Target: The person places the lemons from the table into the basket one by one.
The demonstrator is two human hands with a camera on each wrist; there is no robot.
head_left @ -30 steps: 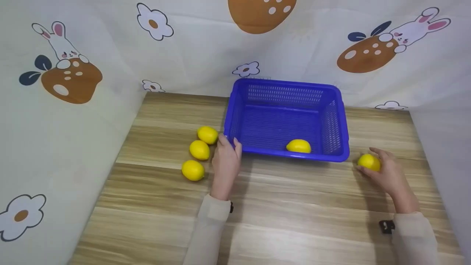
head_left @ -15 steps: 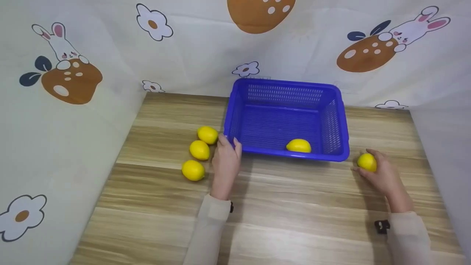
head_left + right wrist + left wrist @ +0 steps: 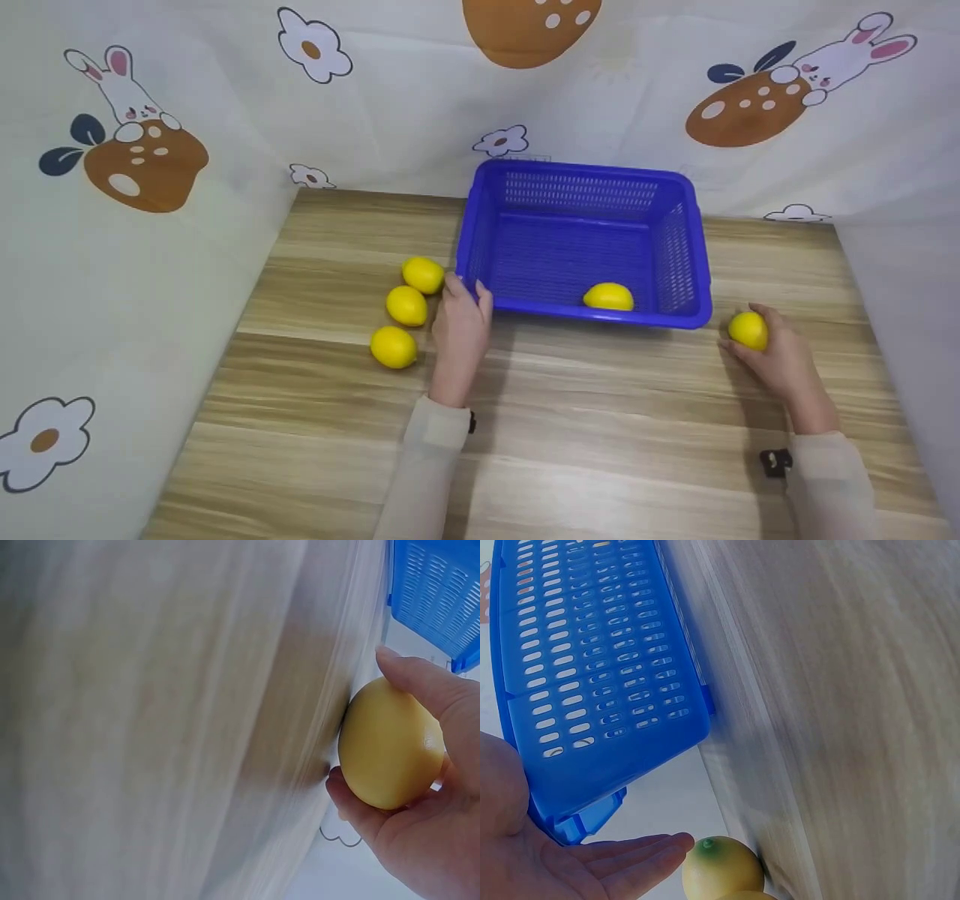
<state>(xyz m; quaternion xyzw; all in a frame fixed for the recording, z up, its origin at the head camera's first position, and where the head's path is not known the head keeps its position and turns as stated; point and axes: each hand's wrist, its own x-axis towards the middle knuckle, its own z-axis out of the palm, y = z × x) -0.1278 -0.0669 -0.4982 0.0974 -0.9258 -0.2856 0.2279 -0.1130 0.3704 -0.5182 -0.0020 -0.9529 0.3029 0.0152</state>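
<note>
In the head view, my left hand [image 3: 461, 322] is at the near left corner of a blue plastic basket [image 3: 581, 318], with the corner between thumb and fingers. The left wrist view shows those fingers [image 3: 634, 859] stretched out beside the basket's slotted wall [image 3: 600, 675]. On the right, my right hand [image 3: 784, 356] holds a yellow lemon [image 3: 748, 331] between thumb and fingers, low at the wooden tabletop. From the right wrist, this lemon [image 3: 390, 742] sits in the curve of the hand. Another lemon [image 3: 609, 297] lies inside the basket near its front wall.
Left of the basket, three lemons lie in a slanting row: a far one [image 3: 423, 274], a middle one [image 3: 406, 306] and a near one [image 3: 394, 347]. Behind the wooden table [image 3: 600, 420] hangs a white cloth [image 3: 405, 97] printed with rabbits and flowers.
My right hand has shifted slightly left and closed in farther around the lemon, which moved a little left with it. The left hand and basket have stayed in place.
</note>
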